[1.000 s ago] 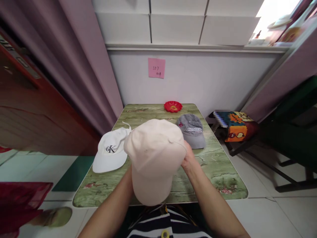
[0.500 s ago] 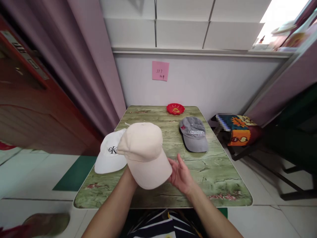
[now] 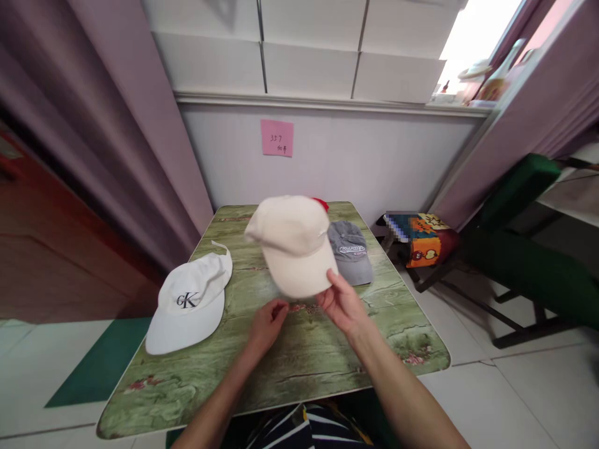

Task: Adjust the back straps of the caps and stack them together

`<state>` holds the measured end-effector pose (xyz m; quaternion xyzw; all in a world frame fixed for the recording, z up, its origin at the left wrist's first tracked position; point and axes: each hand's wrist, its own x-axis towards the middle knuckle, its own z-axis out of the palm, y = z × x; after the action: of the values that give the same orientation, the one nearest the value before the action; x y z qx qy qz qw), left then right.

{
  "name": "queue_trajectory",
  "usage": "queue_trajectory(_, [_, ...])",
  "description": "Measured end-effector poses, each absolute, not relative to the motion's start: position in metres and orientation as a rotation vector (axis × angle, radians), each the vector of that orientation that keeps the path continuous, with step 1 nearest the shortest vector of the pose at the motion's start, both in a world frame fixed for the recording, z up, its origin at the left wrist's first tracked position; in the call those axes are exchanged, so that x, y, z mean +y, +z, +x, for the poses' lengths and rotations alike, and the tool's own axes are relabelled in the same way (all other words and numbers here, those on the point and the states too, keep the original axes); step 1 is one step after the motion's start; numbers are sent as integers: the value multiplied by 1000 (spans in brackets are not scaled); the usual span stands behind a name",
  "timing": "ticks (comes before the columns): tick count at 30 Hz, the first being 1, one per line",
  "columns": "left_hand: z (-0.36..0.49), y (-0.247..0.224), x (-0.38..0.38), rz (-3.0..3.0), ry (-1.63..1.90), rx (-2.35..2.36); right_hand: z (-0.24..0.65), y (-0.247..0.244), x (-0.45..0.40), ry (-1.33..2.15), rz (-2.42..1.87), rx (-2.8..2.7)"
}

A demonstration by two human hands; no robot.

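Note:
My right hand grips the brim of a cream cap, thumb on top, and holds it above the table. Just below the cap, my left hand is apart from it, fingers curled together; whether anything is in them is too small to tell. A white cap with black CK letters lies on the left of the green wood-patterned table. Partly behind the cream cap rests a grey cap with white lettering.
A red dish shows only partly behind the cream cap at the table's far edge. Right of the table are a stool with a colourful cover and a dark green chair. A pink note is on the wall.
The cream cap has moved up and away from me, now covering part of the dish and grey cap. My left hand has come out from under it; my right hand has taken its brim.

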<state>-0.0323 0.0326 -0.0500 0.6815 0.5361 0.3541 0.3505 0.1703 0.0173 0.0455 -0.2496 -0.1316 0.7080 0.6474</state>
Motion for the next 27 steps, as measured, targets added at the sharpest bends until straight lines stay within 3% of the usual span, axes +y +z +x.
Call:
queue_trajectory(5, [-40, -70, 28, 1843, 896, 1395, 232, 67, 86, 1324, -579, -433])
queue_trajectory(9, [-41, -71, 24, 1916, 937, 1373, 265, 34, 111, 1121, -955, -214])
queue_trajectory(16, [-39, -73, 27, 1955, 923, 1383, 275, -43, 83, 1077, -1154, -25])
queue_trajectory(27, [-39, -71, 24, 1978, 926, 1372, 298, -54, 84, 1053, -1160, -13])
